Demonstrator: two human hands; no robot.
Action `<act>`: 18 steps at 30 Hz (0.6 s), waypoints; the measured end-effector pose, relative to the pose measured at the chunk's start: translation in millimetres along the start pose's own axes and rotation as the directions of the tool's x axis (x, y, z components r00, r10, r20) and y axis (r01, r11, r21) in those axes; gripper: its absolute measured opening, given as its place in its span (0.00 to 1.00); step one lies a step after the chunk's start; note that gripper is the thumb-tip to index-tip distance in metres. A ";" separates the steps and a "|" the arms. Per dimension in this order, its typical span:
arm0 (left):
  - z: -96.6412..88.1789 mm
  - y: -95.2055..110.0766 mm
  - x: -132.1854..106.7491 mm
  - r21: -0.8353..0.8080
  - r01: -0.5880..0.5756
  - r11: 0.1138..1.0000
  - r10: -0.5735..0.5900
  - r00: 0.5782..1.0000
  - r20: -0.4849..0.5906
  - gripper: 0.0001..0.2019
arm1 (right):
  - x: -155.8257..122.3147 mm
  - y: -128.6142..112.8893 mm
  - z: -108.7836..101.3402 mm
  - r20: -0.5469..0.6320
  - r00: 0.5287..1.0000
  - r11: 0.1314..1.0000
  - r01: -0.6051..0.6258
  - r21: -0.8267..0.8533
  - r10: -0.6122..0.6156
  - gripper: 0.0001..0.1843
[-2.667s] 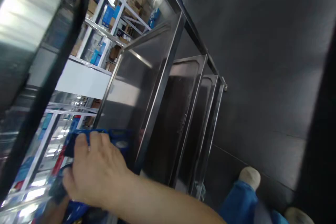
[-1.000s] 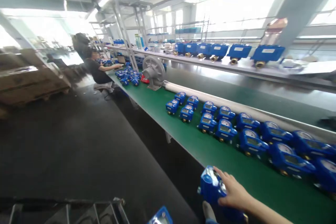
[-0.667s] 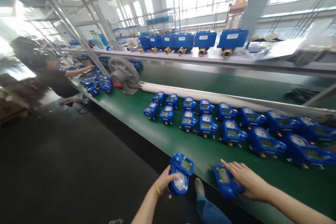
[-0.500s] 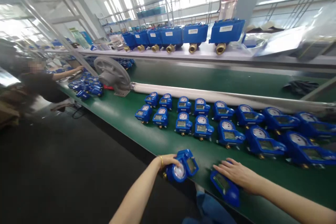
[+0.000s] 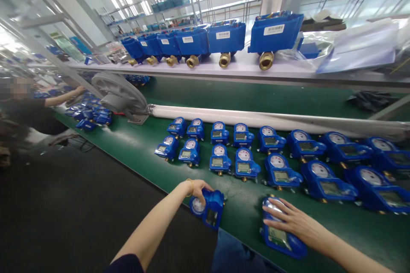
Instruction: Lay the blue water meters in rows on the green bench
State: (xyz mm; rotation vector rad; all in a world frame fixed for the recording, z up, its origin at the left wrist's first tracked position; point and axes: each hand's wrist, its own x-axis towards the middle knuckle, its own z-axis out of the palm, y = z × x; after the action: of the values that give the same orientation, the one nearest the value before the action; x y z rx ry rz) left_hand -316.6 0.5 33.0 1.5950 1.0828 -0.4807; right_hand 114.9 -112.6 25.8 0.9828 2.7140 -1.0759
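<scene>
My left hand (image 5: 200, 191) is closed around a blue water meter (image 5: 212, 212) at the bench's front edge, its round dial facing left and its display tilted sideways. Part of that meter's body is covered by my fingers. My right hand (image 5: 288, 218) lies across another blue water meter (image 5: 282, 239), fingers stretched and spread over its round dial, with the display showing below them. Behind both hands stand two rows of similar blue water meters (image 5: 245, 163), dials upward and brass fittings at their bases.
A white tube (image 5: 208, 114) runs behind the rows from a grey blower (image 5: 120, 96). Open blue housings (image 5: 273, 34) with brass fittings line the shelf (image 5: 237, 66) above. At far left, a co-worker's arm (image 5: 64, 97) reaches over piled blue meters (image 5: 91, 111). A dark cloth (image 5: 371, 100) lies at right.
My left hand has turned its meter and moved it slightly left. My right hand has shifted onto the other meter's dial, and that meter sits a little differently. The view has also shifted.
</scene>
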 end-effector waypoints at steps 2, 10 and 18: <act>3.9 -3.5 -7.2 0.081 -0.047 0.996 0.050 0.998 -0.039 0.40 | -6.7 2.9 10.6 -0.038 0.992 0.993 -0.119 0.014 0.120 0.35; 63.0 1.5 -38.0 -0.117 0.351 0.929 -0.316 0.587 -0.745 0.48 | -2.2 -23.6 78.3 -0.390 0.693 0.793 -0.561 0.238 0.607 0.29; 141.3 15.8 18.5 -0.946 -0.313 -0.084 -0.729 0.667 -0.156 0.35 | 54.8 -71.9 75.3 -0.348 0.204 0.295 -0.927 0.233 0.915 0.53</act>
State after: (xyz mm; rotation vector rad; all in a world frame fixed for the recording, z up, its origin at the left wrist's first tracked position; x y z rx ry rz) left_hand -262.2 -121.9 -18.1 -0.0354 1.6942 0.8303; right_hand 16.7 -170.5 -3.5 2.5760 1.5412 -0.5267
